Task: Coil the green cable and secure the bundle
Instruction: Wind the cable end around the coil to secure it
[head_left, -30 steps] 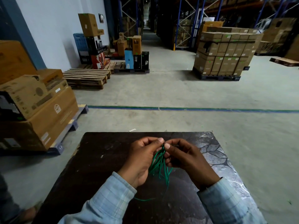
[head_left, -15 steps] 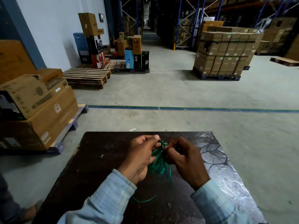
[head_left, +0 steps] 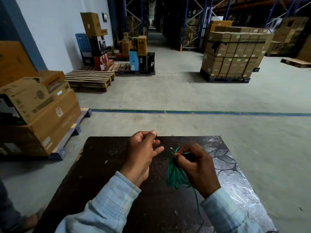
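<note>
The green cable is gathered into a bundle of loops that hangs over the dark table. My right hand pinches the bundle at its top, fingers closed around it. A loose green tail runs from the bundle down toward the table's near edge. My left hand is raised to the left of the bundle, apart from it. Its thumb and forefinger pinch a thin dark tie that stretches toward the top of the bundle. A tiny white tag sits on that strand near my right hand.
A pallet of cardboard boxes stands close on the left. Empty wooden pallets and a stacked box pallet are farther off on the concrete floor. Someone's foot shows at the lower left.
My hands have parted: the left one let go of the bundle and moved up and left, drawing the thin dark tie out. The right hand shifted right and lower with the bundle.
</note>
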`<control>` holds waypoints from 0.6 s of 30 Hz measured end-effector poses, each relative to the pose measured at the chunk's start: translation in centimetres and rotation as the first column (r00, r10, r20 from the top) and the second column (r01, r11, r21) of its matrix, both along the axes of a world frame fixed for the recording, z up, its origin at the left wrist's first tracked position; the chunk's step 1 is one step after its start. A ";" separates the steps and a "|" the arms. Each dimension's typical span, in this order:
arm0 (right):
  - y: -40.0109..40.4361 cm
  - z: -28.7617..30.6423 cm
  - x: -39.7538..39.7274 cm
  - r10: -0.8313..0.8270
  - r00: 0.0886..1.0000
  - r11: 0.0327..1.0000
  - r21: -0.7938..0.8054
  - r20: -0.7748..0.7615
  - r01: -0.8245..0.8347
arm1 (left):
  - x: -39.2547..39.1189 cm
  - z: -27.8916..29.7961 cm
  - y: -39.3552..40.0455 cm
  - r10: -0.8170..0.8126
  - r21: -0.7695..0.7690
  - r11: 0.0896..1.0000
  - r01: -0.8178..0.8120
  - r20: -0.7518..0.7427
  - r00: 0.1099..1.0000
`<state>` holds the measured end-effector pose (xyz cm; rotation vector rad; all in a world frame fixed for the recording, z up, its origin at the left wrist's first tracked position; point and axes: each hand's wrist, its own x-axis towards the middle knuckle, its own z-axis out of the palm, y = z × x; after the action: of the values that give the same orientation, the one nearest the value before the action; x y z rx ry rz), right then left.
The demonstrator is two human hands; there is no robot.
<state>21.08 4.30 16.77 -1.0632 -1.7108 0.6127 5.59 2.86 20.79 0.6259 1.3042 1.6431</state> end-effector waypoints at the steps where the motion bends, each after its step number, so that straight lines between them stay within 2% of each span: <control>1: 0.0 -0.1 0.0 0.000 1.000 1.000 -0.004 -0.005 0.000 | 0.0 -0.2 0.1 0.013 0.006 1.000 -0.013 -0.008 1.000; 7: 0.7 -0.7 0.2 0.000 1.000 1.000 -0.015 0.013 0.000 | 0.3 -0.8 0.4 0.063 0.057 0.997 -0.059 -0.057 0.996; 9: 1.3 -1.7 0.6 -0.016 1.000 0.997 -0.076 -0.007 0.016 | -0.5 -0.3 0.6 0.091 0.081 0.993 -0.087 -0.045 0.995; 12: 1.9 -3.5 1.3 -0.036 0.991 0.972 -0.233 -0.127 0.006 | -2.7 0.6 1.0 0.093 0.089 0.992 -0.088 -0.062 0.994; 14: 2.1 -3.9 1.0 -0.051 0.972 0.952 -0.306 -0.230 -0.022 | -2.7 0.2 0.6 -0.011 0.032 0.999 0.016 -0.159 0.987; 16: 2.0 -3.5 0.1 -0.069 0.911 0.920 -0.379 -0.408 -0.100 | -1.5 -1.5 -0.2 -0.141 -0.014 0.990 0.144 -0.294 0.945; 18: 2.0 -3.1 -0.7 -0.114 0.812 0.872 -0.450 -0.572 -0.195 | -0.2 -3.7 -1.1 -0.260 -0.068 0.962 0.265 -0.524 0.811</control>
<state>20.37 6.32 13.70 -1.0276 -1.0461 1.3118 5.38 1.75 17.10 1.2749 1.5107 1.2853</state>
